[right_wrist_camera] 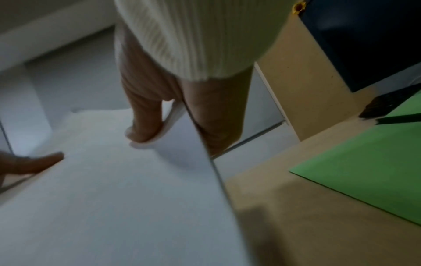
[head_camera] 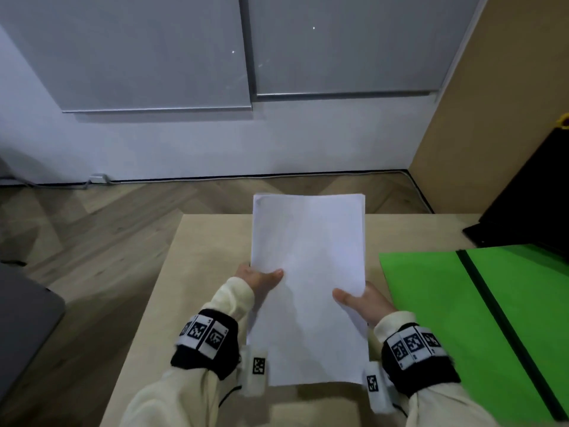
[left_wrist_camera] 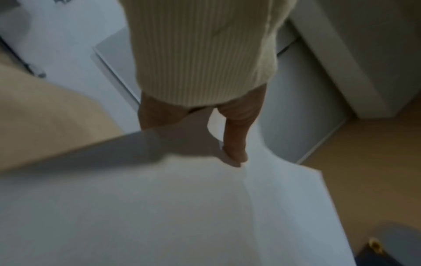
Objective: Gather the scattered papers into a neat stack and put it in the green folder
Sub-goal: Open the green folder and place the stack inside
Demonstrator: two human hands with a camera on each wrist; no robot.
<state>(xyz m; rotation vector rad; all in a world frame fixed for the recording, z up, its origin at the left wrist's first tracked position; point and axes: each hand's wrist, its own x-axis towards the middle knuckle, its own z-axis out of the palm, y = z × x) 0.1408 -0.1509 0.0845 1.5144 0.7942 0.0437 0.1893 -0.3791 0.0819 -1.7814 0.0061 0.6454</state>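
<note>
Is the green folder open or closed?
Open. The green folder lies spread flat on the table, its dark spine line showing down the middle, green panels on both sides.

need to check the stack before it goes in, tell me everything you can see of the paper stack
The paper stack is plain white sheets, top one blank, edges nearly flush. It is held above the tan table, left of the green folder. The left hand and right hand grip its long sides, thumbs on top.
</note>
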